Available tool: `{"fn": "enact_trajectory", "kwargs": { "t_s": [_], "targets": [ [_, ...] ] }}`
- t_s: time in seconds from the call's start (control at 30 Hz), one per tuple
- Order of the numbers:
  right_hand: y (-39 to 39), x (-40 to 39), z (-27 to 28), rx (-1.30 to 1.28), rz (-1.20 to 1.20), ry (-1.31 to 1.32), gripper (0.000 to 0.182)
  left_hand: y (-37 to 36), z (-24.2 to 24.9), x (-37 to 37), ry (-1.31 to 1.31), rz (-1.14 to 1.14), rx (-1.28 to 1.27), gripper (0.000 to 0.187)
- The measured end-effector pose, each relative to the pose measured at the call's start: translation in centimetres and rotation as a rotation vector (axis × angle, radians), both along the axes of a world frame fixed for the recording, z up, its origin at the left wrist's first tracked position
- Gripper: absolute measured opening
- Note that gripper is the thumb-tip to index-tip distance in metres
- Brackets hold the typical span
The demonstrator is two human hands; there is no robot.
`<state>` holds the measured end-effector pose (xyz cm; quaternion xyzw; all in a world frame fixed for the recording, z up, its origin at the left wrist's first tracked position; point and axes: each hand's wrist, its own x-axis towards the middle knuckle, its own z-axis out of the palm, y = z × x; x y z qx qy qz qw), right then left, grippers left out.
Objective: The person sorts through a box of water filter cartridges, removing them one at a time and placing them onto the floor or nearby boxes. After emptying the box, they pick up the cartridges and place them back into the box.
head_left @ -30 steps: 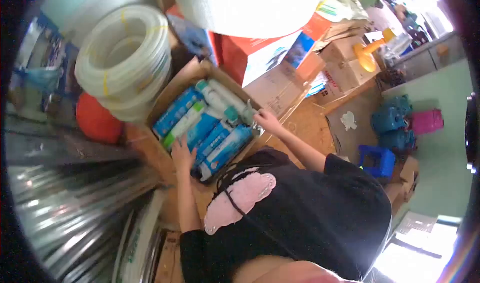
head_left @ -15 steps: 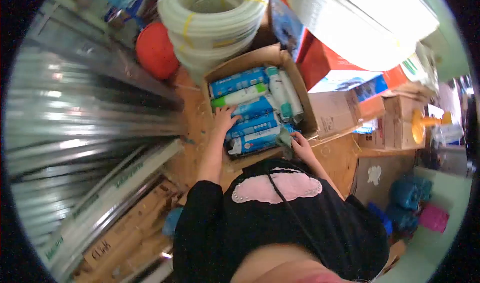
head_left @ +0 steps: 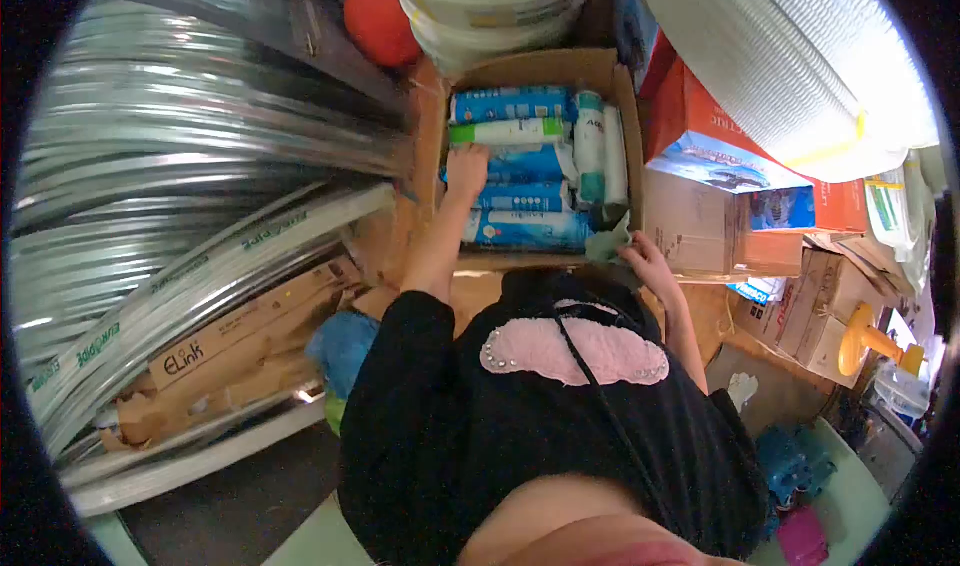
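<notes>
An open cardboard box [head_left: 545, 64] holds several blue, white and green packages. My left hand [head_left: 467, 166] reaches over the box's left side, its fingers bent down at the left end of a blue package [head_left: 525, 163], just below a green-and-white one [head_left: 510, 131]. Whether it grips that package is hidden. Two upright packages, one white and teal [head_left: 590, 146], stand along the right side. At the box's lower right corner my right hand [head_left: 645, 258] pinches a grey-green cloth [head_left: 608, 243].
Coiled clear hoses [head_left: 200, 146] fill the left. A long carton marked ELink [head_left: 250, 331] lies below them. A red ball-like object [head_left: 380, 16] and white coils [head_left: 490, 11] are beyond the box. Orange-and-blue cartons [head_left: 700, 131] and a yellow object [head_left: 857, 341] are at the right.
The view has shifted and turned, so the box appears more upright. My left hand's fingers, spread before, are now bent closer together. My right hand still holds the cloth.
</notes>
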<state>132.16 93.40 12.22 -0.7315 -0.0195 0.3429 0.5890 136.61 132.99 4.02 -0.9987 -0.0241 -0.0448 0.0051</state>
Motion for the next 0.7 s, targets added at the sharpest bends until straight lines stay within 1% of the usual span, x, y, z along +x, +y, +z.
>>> {"fn": "enact_trajectory", "kwargs": {
  "t_s": [0.03,0.1,0.13,0.17,0.2,0.23,0.27,0.3,0.33,0.37,0.4,0.43,0.5,0.53,0.57,0.6,0.63,0.7],
  "targets": [
    [-0.7,0.1,1.2,-0.002,0.014,0.026,0.029,-0.4,0.3,-0.1,0.026,0.014,-0.002,0.015],
    [-1.9,0.8,2.4,0.071,-0.059,0.100,0.034,-1.1,1.4,-0.2,0.031,0.007,-0.014,0.014],
    [-2.7,0.8,0.8,0.018,-0.092,0.009,0.040,-1.9,2.4,-0.5,0.053,0.022,-0.016,0.014],
    [-3.9,1.0,-0.3,0.013,-0.079,0.030,0.040,-2.9,3.2,-0.6,-0.068,0.012,-0.007,0.013],
    [-4.7,1.3,-0.1,-0.049,-0.077,0.095,0.041,-4.0,4.3,-0.6,-0.191,-0.002,0.000,0.012],
    [-5.5,1.6,0.5,-0.111,-0.079,0.163,0.044,-5.2,5.7,-0.8,-0.168,0.002,-0.005,0.012],
    [-5.7,2.3,3.1,-0.158,-0.015,0.147,0.051,-6.3,7.3,-1.2,-0.139,-0.043,-0.017,0.011],
    [-6.5,2.4,2.0,-0.167,-0.008,0.172,0.051,-7.4,8.8,-1.8,-0.109,-0.086,-0.032,0.010],
    [-7.5,2.7,0.4,-0.266,0.048,0.129,0.053,-8.4,10.1,-2.5,-0.085,-0.078,-0.043,0.010],
    [-8.6,2.6,-0.6,-0.363,0.105,0.081,0.056,-9.3,11.3,-3.1,-0.054,-0.053,-0.121,0.010],
    [-8.6,3.0,1.9,-0.347,0.140,0.029,0.057,-10.3,12.5,-3.5,-0.027,-0.029,-0.199,0.009],
    [-9.2,3.4,2.8,-0.354,0.146,0.043,0.057,-11.4,13.8,-4.0,-0.013,-0.024,-0.207,0.009],
    [-10.4,4.5,3.1,-0.501,0.403,0.164,0.051,-14.0,16.6,-5.0,-0.008,-0.025,-0.507,0.008],
    [-11.6,4.4,1.2,-0.501,0.407,0.169,0.051,-15.5,17.3,-5.2,-0.046,-0.080,-0.499,0.006],
    [-13.3,3.9,-1.8,-0.371,0.409,0.065,0.049,-17.1,17.9,-5.0,-0.040,-0.075,-0.499,0.006],
    [-14.5,3.3,-3.4,-0.242,0.410,-0.038,0.048,-18.9,18.3,-4.8,-0.101,-0.198,-0.534,0.006],
    [-15.1,3.0,-3.2,-0.242,0.418,-0.033,0.048,-20.9,18.4,-4.6,-0.166,-0.320,-0.569,0.006],
    [-16.4,3.3,-2.2,0.018,0.357,-0.087,0.052,-24.8,17.8,-3.4,-0.084,-0.368,-0.664,0.009]
  ]
}}
